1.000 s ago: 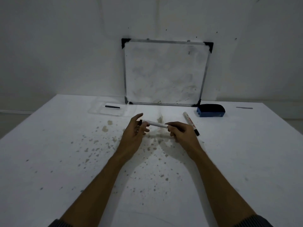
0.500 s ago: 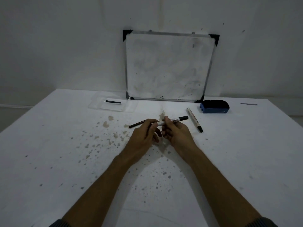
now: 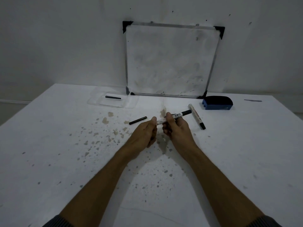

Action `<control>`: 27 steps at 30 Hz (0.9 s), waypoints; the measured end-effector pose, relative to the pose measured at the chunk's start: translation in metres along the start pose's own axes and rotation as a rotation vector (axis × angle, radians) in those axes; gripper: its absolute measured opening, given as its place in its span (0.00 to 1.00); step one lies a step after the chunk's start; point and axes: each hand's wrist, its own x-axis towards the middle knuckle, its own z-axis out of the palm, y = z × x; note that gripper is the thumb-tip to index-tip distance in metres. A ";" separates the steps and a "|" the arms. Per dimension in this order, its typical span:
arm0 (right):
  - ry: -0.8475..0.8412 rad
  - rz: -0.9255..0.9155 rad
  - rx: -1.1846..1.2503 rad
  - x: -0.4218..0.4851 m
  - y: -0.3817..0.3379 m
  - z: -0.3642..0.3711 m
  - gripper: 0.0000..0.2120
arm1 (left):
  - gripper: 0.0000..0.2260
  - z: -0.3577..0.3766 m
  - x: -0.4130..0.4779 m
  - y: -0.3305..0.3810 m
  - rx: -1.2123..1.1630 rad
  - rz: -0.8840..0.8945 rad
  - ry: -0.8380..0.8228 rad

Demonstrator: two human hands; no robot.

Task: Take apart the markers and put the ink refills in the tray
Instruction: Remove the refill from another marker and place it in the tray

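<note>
Head view: a white marker [image 3: 178, 115] with a printed label is held above the surface [image 3: 62, 161], near its middle, tilted so that its black end points to about 2 o'clock. The left hand [image 3: 144, 133] grips the marker's pale lower end, its fingers [image 3: 151, 138] curled in and the thumb lying along the top. The right hand [image 3: 177, 128] holds the barrel just beside it, with the thumb and curled fingers clamped on the marker's middle. The two hands are close together, almost touching.

At 9 o'clock from the held marker, just beyond the left thumb, a loose ink refill [image 3: 137, 120] lies flat on the surface, thin and black, apart from both hands. Farther out at about 10 o'clock sits the clear tray [image 3: 93, 102], with a second ink refill [image 3: 113, 97] lying inside it. At 3 o'clock a second marker [image 3: 196, 115] rests on the surface, its black tip toward the person. A blue eraser [image 3: 217, 104] with a dark top stands at 2 o'clock, near the far edge. At 12 o'clock a smudged whiteboard [image 3: 170, 63] with black corner pieces leans on the wall [image 3: 57, 38]. Brown and grey stains [image 3: 105, 120] speckle the surface around the forearms.
</note>
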 end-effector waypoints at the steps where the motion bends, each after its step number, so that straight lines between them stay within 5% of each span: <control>1: -0.010 -0.002 0.004 0.000 -0.001 -0.001 0.14 | 0.21 -0.001 0.000 0.001 -0.008 -0.008 -0.012; 7: 0.040 0.061 -0.090 0.002 -0.008 -0.008 0.16 | 0.18 -0.003 -0.003 -0.003 0.184 0.070 0.014; 10: 0.327 0.037 -0.109 0.004 -0.008 -0.006 0.26 | 0.14 -0.009 -0.001 -0.001 0.291 0.155 0.147; 13: 0.601 -0.376 -0.498 0.002 -0.007 -0.014 0.37 | 0.11 -0.018 -0.001 0.002 0.315 0.211 0.311; 15: 0.527 -0.630 -0.861 0.003 -0.008 -0.020 0.32 | 0.09 -0.023 0.000 0.002 0.275 0.233 0.373; 17: 0.336 -0.687 -1.041 0.002 -0.007 -0.018 0.22 | 0.07 -0.023 0.000 0.005 0.188 0.259 0.398; 21: -0.001 -0.644 -0.954 -0.008 0.000 -0.002 0.12 | 0.07 -0.022 0.001 0.013 -0.015 0.283 0.450; 27: -0.015 -0.505 -0.718 -0.013 0.002 0.012 0.07 | 0.12 -0.023 -0.003 0.021 -0.154 0.221 0.392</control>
